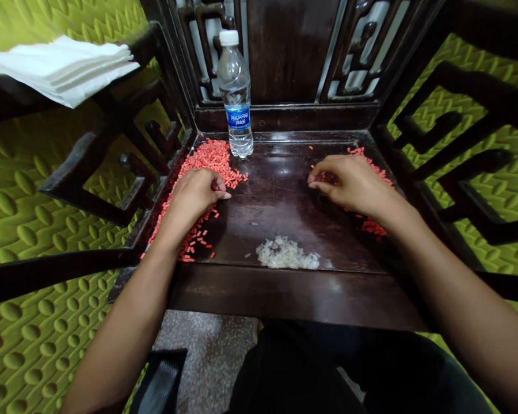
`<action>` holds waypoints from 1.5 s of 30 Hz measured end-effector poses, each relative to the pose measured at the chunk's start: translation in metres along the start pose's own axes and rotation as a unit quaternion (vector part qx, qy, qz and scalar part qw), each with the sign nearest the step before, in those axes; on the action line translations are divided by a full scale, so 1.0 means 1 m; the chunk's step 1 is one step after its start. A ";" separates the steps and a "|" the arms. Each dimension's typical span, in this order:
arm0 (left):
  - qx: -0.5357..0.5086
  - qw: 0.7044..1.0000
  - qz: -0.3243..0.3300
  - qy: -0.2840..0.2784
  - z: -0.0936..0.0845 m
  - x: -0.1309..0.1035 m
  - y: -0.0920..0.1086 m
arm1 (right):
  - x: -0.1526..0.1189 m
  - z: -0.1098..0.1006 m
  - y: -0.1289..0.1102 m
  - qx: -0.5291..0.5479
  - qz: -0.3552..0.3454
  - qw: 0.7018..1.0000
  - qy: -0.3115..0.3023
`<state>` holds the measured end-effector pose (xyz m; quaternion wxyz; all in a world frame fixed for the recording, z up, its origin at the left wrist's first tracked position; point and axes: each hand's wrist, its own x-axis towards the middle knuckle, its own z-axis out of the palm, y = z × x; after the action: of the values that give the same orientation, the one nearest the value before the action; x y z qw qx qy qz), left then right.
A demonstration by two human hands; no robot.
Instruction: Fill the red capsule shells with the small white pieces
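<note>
My left hand (196, 192) hangs over the edge of a large pile of small red tube-like pieces (209, 155) on the left of the dark wooden seat. Its fingers are curled and the thumb lies against the index finger; whatever is between them cannot be made out. On the right, my right hand (349, 181) is over a second pile of red pieces (373, 227), partly covering it. Thumb and fingertips come together there in a pinch, with no held piece discernible. Between the hands, near the front edge, lies a small heap of translucent whitish pieces (287, 254).
A water bottle (235, 98) with a white cap stands upright at the back of the seat (280, 201), beside the left pile. Folded white tissues (64, 69) rest on the left armrest. Carved wooden arms and a backrest (296, 52) enclose the seat.
</note>
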<state>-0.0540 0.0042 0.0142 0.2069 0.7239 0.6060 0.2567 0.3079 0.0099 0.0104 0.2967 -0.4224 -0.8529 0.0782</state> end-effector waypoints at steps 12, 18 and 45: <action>0.085 0.994 0.062 0.019 0.008 -0.003 0.033 | -0.008 0.035 -0.091 0.179 -0.079 0.946 -0.260; 0.049 0.992 0.117 -0.015 0.023 -0.004 0.037 | -0.007 0.033 -0.093 0.193 -0.092 0.934 -0.286; -0.249 0.960 0.119 -0.043 0.034 -0.007 0.053 | -0.002 0.030 -0.094 0.361 0.104 0.915 -0.149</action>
<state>0.0072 -0.0116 0.0186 0.3746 0.7268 0.4230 0.3905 0.2279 -0.0475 0.0217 0.2889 -0.3566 -0.7521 0.4730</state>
